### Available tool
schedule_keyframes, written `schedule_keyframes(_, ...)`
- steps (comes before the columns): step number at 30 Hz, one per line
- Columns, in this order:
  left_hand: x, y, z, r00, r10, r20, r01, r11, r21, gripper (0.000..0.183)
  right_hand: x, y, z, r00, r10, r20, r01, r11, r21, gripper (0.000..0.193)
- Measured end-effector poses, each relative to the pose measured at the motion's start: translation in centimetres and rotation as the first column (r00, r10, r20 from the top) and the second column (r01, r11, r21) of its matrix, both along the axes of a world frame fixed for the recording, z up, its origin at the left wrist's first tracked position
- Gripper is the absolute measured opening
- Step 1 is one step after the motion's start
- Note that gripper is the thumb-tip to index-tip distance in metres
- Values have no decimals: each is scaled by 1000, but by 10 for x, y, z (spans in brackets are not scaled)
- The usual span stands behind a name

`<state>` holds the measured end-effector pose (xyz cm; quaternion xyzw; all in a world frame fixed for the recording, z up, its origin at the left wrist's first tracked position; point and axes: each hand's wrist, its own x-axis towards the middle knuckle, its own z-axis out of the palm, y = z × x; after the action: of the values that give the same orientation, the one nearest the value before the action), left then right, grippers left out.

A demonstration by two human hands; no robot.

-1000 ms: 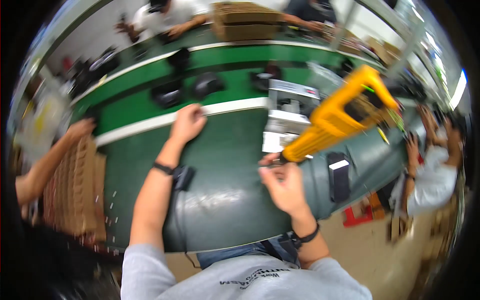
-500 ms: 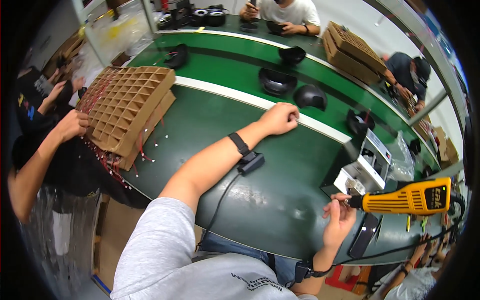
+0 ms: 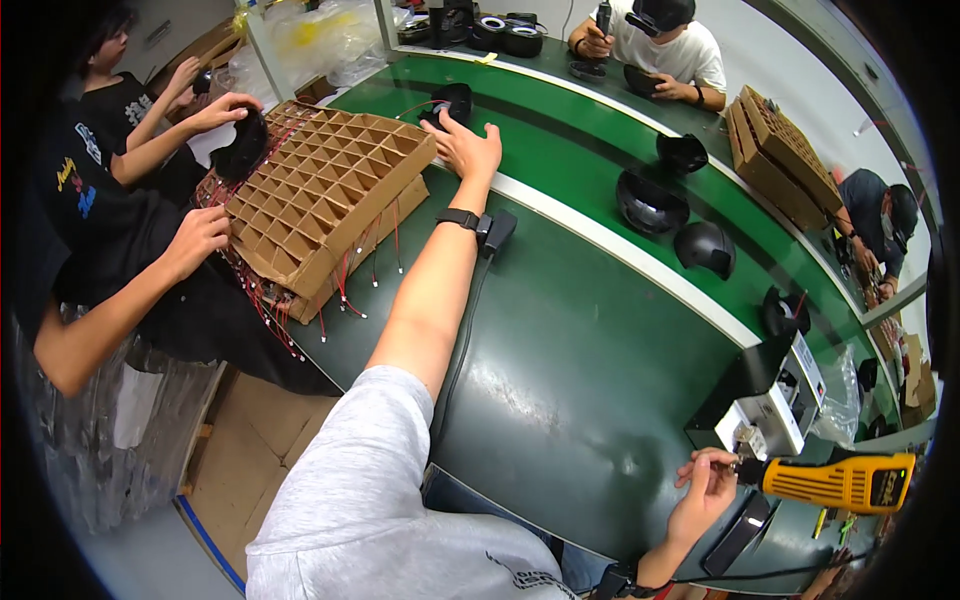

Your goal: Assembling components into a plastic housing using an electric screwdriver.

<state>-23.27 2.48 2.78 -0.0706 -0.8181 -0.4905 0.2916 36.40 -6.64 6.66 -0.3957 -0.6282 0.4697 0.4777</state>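
My left hand (image 3: 468, 150) reaches over the white rail onto the green belt, fingers spread. Its fingertips are at a black curved shell (image 3: 452, 103) with a thin red wire; I cannot tell whether they touch it. At the lower right, my right hand (image 3: 703, 490) has its fingertips closed at the thin tip of a yellow-and-black electric screwdriver (image 3: 825, 481), which points left toward the hand. Just beyond that tip stands a metal-and-black bench device (image 3: 775, 412). Both of my wrists wear black straps with small modules.
To the left, a cardboard divider tray (image 3: 335, 180) trails red wires. A co-worker beside it holds a black shell (image 3: 240, 147). More black shells (image 3: 652, 202) lie on the green belt (image 3: 560, 150). A dark phone-like slab (image 3: 738, 535) lies near the table's right front. Other people work across the belt.
My left hand has moved left and away from me, from the white rail to the black shell, its fingers spreading. The view has shifted left. My right hand stays at the screwdriver tip.
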Motion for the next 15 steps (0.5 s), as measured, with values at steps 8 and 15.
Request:
schedule_keyframes(8, -37, -2, 6, 938, -266, 222, 207, 945, 255, 75, 1, 2, 1, 996, -19, 84, 21, 1000, -18, 8)
schedule_keyframes(15, -29, 2, -6, 970, -231, 78, 212, 956, 203, 52, 4, 1, -3, 996, -59, 72, 60, 998, -12, 22)
